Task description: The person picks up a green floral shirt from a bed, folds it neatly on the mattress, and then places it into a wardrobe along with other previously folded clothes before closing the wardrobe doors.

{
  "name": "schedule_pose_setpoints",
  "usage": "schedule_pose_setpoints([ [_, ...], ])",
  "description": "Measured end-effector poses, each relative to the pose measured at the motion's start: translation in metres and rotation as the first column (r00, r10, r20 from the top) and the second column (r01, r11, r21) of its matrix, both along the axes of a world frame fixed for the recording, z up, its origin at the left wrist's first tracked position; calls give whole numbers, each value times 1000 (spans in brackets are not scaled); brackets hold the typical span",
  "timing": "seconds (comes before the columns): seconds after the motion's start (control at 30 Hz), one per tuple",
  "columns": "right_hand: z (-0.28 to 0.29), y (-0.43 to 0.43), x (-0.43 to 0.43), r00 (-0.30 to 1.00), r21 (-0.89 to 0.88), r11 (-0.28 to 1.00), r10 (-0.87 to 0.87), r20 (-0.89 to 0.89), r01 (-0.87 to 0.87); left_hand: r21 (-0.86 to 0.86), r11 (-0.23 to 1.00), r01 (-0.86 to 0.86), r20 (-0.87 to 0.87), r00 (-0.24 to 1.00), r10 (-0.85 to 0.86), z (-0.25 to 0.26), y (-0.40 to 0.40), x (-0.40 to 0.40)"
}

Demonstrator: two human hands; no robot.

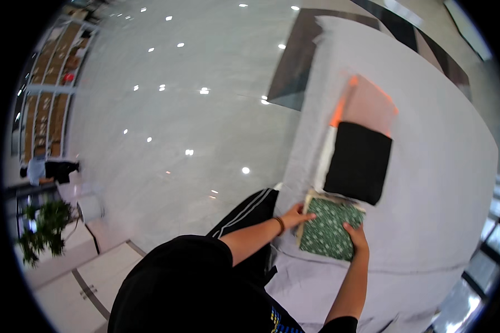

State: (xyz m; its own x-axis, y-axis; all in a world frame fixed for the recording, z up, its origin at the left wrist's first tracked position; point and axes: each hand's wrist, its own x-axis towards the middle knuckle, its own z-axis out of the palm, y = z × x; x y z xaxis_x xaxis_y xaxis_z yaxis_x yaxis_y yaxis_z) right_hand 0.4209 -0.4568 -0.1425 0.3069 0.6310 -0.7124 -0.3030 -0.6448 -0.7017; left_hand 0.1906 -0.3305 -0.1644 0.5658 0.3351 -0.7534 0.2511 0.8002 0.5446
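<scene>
A folded green cloth (331, 227) with a small white pattern lies at the near end of a row of folded cloths. My left hand (296, 215), with a beaded bracelet at the wrist, grips its left edge, thumb on top. My right hand (357, 238) holds the right edge, its thumb also on top; the other fingers are mostly hidden. Cream fabric shows along the green cloth's left and far edges. Just beyond sits a folded black cloth (358, 162), with white fabric at its left side. Farther up is a folded pinkish cloth (368, 104) with bright orange edges.
The cloths rest on a bed-like surface (433, 175) covered with a pale sheet. To the left spreads a glossy floor (200, 125). A patterned rug (293, 62) shows beyond the bed. A potted plant (46, 229), shelves of boxes (52, 79) and another person (46, 170) are at far left.
</scene>
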Motion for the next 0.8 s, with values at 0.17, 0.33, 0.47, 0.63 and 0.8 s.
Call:
schedule_pose_setpoints([
  [0.17,8,5,-13,991,-40,999,24,-135,-30,114,993,20,-104,995,-8,1,-11,-9],
  [0.33,16,2,-10,976,-97,992,62,-210,-84,119,993,12,30,999,-16,30,-9,-2],
  [0.47,43,18,-32,935,-221,957,103,-339,-186,118,993,-5,-13,1000,6,12,-16,-3],
  [0.63,34,5,-46,932,-199,973,42,-359,-120,133,991,-11,-10,1000,12,10,-10,-5],
  [0.8,21,-12,-64,929,-167,985,-23,-371,-43,350,861,370,-454,871,-190,12,-7,-10],
])
